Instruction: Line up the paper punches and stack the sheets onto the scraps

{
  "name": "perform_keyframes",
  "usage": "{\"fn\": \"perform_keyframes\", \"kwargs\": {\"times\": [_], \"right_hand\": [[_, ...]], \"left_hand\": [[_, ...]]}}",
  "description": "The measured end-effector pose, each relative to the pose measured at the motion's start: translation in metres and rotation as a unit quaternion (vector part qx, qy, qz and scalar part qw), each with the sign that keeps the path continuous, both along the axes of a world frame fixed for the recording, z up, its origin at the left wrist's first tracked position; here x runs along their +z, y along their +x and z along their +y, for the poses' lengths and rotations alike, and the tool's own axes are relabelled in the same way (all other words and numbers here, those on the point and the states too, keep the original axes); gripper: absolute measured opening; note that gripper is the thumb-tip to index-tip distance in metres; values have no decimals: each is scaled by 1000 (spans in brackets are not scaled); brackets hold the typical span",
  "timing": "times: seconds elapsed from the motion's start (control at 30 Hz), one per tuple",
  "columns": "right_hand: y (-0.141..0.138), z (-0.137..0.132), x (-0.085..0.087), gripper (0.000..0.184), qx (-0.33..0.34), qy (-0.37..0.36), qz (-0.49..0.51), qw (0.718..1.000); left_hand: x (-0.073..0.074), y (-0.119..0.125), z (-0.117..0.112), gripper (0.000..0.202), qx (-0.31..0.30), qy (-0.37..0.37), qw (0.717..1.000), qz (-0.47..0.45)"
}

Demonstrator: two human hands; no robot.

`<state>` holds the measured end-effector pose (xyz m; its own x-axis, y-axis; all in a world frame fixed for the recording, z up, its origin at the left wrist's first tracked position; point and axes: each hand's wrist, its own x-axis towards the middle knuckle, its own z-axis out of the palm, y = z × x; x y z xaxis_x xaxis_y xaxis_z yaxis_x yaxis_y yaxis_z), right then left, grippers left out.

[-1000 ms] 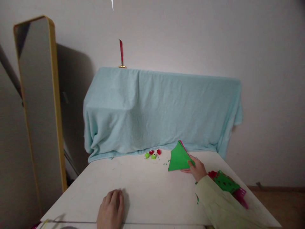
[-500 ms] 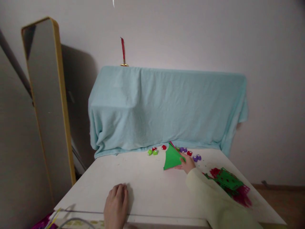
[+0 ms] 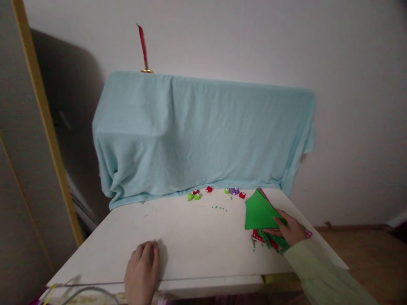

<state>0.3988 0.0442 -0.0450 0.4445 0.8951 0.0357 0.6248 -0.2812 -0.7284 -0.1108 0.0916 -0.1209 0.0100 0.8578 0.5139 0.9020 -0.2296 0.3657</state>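
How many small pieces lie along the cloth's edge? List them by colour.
Green pieces: 3
Red pieces: 3
Purple pieces: 1
Total: 7
The green paper in the right hand may hide more.

The right hand (image 3: 291, 228) has carried the stack of green paper sheets (image 3: 259, 211) from the middle of the frame to the lower right, where it now sits over the pile of punched green and red sheets (image 3: 270, 240) near the right edge of the white table (image 3: 197, 237). That move has uncovered small purple, green and red punches (image 3: 234, 191) at the foot of the light blue cloth (image 3: 203, 131). The view has swung, so the yellow-framed mirror (image 3: 44, 123) is now largely cut off at the left edge of the frame.
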Motion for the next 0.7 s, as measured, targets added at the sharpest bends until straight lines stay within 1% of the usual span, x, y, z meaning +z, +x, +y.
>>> {"fn": "perform_keyframes", "kwargs": {"times": [0.03,0.07,0.13,0.17,0.23,0.3,0.37,0.47,0.53,0.63,0.7], "right_hand": [[-12,7,2,72,38,-17,33,999],[-25,15,5,73,57,-31,62,996],[-52,34,10,75,78,-34,68,994],[-63,43,12,74,78,-43,52,995],[-79,59,18,68,50,-59,7,997],[-86,68,24,65,35,-62,-11,997],[-83,68,30,63,26,-57,-16,998],[-66,49,32,63,12,-49,-20,999],[-45,29,27,63,-5,-37,-26,999],[-12,-1,13,64,-28,-10,-38,999],[-3,-10,4,66,-31,-4,-24,999]], "left_hand": [[0,-1,0,26,-3,-2,1000,2],[-1,-1,0,26,-5,-4,1000,5],[-1,-2,1,26,-3,-5,1000,8],[-1,-2,1,26,-1,-5,1000,9],[0,-2,1,26,1,-4,1000,11],[0,-1,1,26,0,-4,1000,12],[0,-2,1,25,-1,-5,1000,10],[-1,-2,1,26,-5,-6,1000,10],[-2,-2,1,26,-4,-3,1000,10],[-2,-2,1,25,-3,1,1000,8],[-1,-1,1,25,-4,2,1000,8]]}}
